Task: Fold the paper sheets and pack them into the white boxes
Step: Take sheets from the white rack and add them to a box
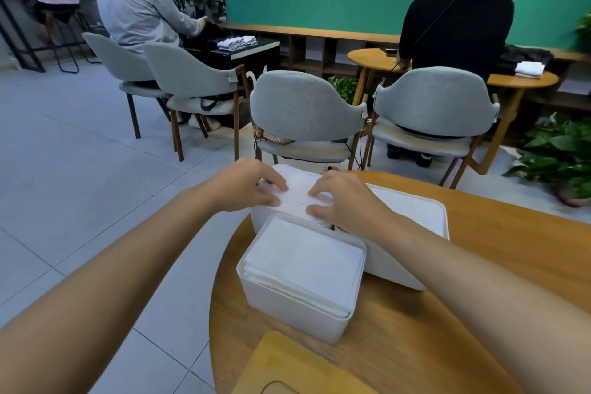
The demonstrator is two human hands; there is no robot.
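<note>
White paper stack [300,184] sits atop the far box [259,221], pinched between left grip [252,185] and right grip [343,198], both equally near.

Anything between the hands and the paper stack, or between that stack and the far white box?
Nothing visible. The left hand and right hand already hold the paper stack, which sits at the top of the far white box; the box's inside is hidden.

Head-worn wide view, forward-down, close over table [511,227]
</note>
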